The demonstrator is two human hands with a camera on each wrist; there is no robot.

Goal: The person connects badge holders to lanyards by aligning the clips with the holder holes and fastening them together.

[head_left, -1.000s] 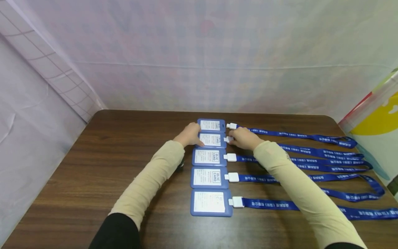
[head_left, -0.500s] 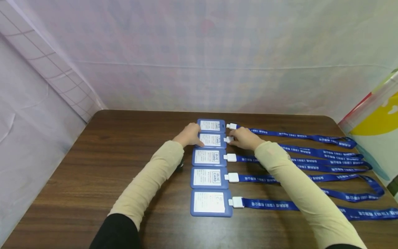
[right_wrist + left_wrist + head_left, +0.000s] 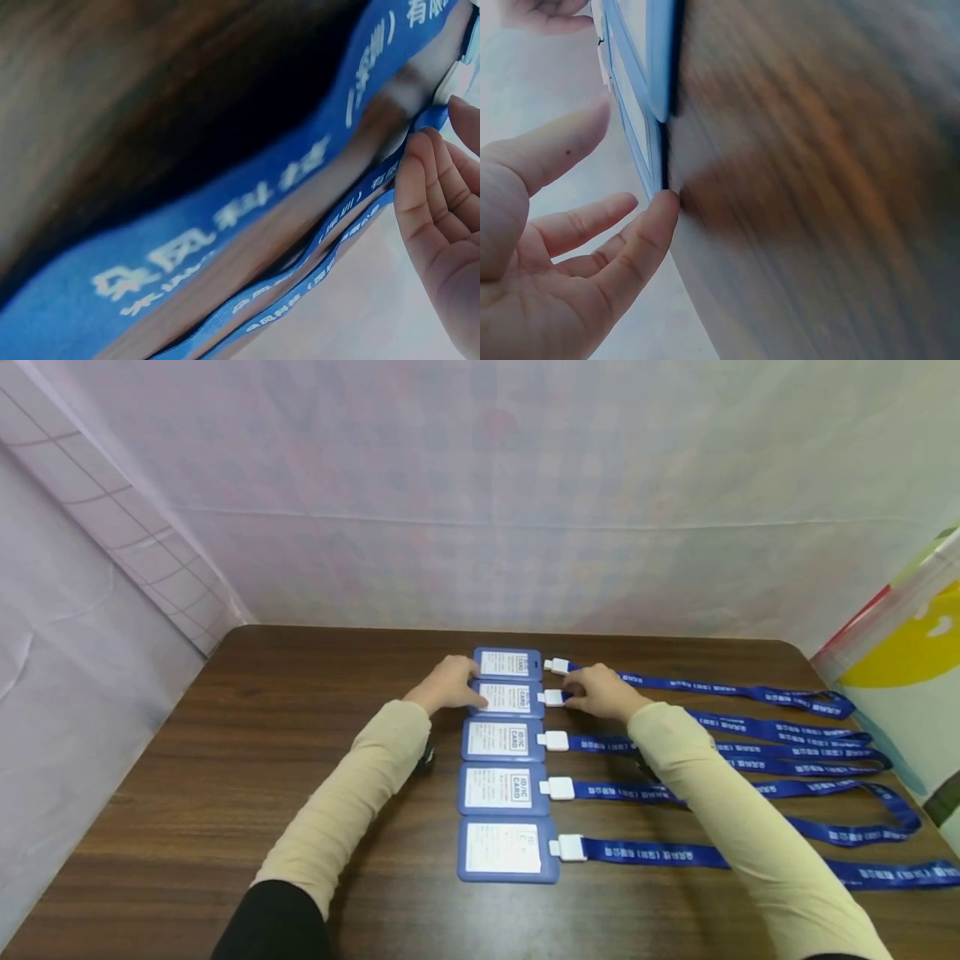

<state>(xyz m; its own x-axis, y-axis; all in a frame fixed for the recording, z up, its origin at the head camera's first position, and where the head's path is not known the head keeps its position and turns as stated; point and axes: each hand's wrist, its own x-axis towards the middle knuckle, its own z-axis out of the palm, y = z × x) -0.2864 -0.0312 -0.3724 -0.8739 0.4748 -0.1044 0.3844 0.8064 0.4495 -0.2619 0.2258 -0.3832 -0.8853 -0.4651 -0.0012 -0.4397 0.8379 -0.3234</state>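
Blue ID card holders lie in a column on the brown table, each with a white card inside. My left hand (image 3: 447, 683) is at the left end of the second holder (image 3: 507, 699) from the back, thumb and fingers spread apart. In the left wrist view one fingertip (image 3: 667, 201) is right at a holder's edge. My right hand (image 3: 600, 692) is just right of that holder's white clip (image 3: 553, 697), fingers fairly straight, over its blue lanyard (image 3: 431, 116). The rear holder (image 3: 507, 664) lies apart from its clip (image 3: 557, 666).
Three more holders, the nearest (image 3: 507, 850) among them, lie toward the front with clips at their right ends. Printed blue lanyards (image 3: 847, 835) run right across the table (image 3: 247, 735). A pale curtain (image 3: 450, 527) hangs behind the far edge.
My right hand has drawn slightly right, uncovering the second clip, which now shows fully. My left hand has shifted a little left, its fingers coming off the card holder.
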